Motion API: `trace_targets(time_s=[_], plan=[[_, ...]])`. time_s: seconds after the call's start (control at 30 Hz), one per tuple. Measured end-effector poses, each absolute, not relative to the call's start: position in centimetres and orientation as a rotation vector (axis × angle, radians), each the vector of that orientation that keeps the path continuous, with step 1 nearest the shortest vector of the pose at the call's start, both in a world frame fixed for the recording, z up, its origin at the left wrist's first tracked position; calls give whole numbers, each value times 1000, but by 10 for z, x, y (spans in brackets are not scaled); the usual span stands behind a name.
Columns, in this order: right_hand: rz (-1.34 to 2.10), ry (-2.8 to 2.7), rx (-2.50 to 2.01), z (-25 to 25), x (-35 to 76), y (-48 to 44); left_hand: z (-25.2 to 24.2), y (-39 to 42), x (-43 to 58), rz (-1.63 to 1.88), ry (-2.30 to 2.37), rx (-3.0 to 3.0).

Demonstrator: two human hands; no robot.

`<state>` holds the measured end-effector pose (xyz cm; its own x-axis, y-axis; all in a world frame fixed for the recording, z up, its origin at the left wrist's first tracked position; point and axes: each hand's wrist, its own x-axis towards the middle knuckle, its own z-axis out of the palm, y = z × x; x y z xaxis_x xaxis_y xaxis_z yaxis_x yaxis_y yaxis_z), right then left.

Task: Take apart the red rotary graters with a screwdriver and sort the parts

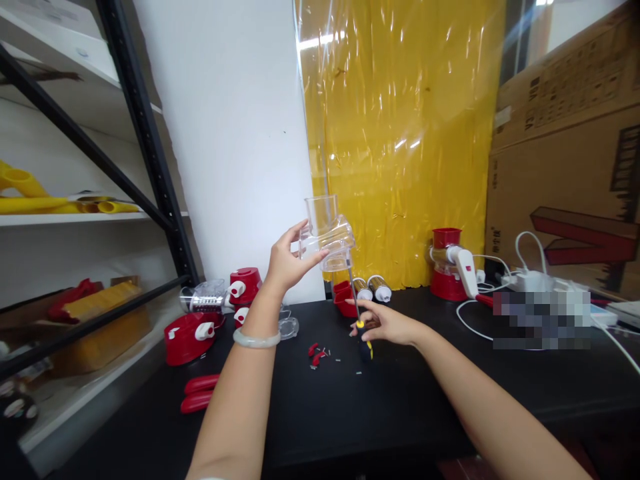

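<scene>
My left hand (291,261) grips a clear plastic housing (327,233) with a tube-like neck on top, lifted above the black table. In my right hand (383,323) is a screwdriver (361,325) with a black and yellow handle, its shaft pointing up. The shaft's tip meets the underside of the housing near its right edge; whether it sits in a screw I cannot tell. Below the hands lie small red plastic parts (316,353) and several tiny metal pins or screws (359,373).
Red bases and clear parts (190,339) stand at the left, near red handles (200,393). Behind my right hand are a red container (344,298) and white-ended cylinders (380,289). An assembled red grater-like device (447,267), white cables (470,320) and a large carton (565,167) occupy the right.
</scene>
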<state>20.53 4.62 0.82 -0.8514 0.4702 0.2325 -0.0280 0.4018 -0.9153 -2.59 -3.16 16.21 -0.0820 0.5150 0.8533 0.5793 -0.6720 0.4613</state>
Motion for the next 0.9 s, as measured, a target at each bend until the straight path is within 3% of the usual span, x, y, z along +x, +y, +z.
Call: trace_targets(time_s=[0.17, 0.37, 0.57, 0.77, 0.9], plan=[[1167, -2127, -591, 0, 199, 50, 162, -30, -27, -1893, -1230, -2102], [1482, -2242, -373, 5, 205, 51, 162, -30, -26, -1893, -1215, -2089], [1195, -2163, -581, 0, 200, 51, 162, -30, -26, -1885, -1225, -2097], [1458, -2230, -369, 3, 204, 51, 163, -30, -26, -1879, -1219, -2088], [1199, -2139, -581, 0, 195, 50, 161, -29, -27, -1864, -1196, -2113]])
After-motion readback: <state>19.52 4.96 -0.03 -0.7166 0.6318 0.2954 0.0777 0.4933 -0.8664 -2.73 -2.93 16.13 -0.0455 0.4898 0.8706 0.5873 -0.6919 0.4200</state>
